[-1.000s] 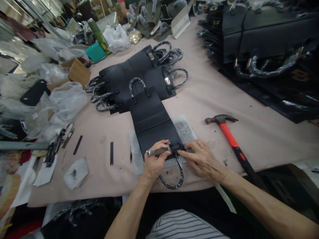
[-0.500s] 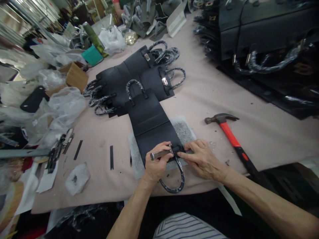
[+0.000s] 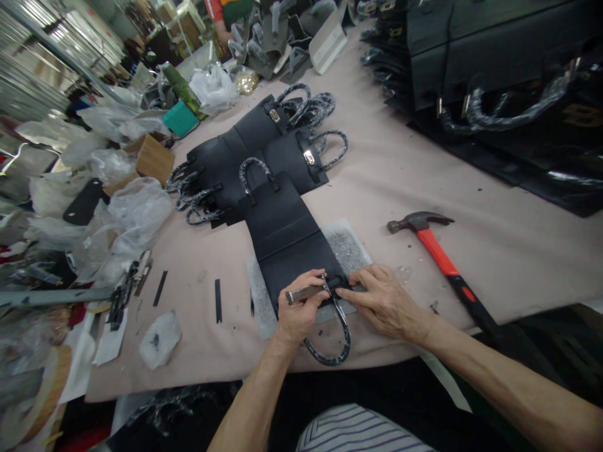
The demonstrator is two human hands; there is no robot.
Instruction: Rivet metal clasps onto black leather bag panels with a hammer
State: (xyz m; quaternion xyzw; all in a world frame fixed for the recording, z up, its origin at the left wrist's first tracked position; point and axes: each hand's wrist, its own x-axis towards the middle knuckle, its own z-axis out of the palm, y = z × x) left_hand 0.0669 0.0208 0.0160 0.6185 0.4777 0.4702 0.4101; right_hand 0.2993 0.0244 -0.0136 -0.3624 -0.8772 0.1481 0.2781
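Note:
A flat black leather bag panel (image 3: 287,235) lies on a grey pad (image 3: 351,246) near the table's front edge. Its plastic-wrapped handle (image 3: 336,342) hangs over the edge. My left hand (image 3: 298,311) grips a slim metal punch tool (image 3: 306,292), its tip on the handle tab. My right hand (image 3: 384,301) presses the tab beside the tool with its fingertips.
A red-handled hammer (image 3: 440,257) lies right of the pad. More black panels with handles (image 3: 264,141) lie further back. Stacked black bags (image 3: 499,69) fill the far right. Plastic bags (image 3: 132,207), scissors (image 3: 134,282) and black strips (image 3: 217,300) sit at left.
The view has shifted slightly. Both hands stay at the handle tab, the tool barely moved.

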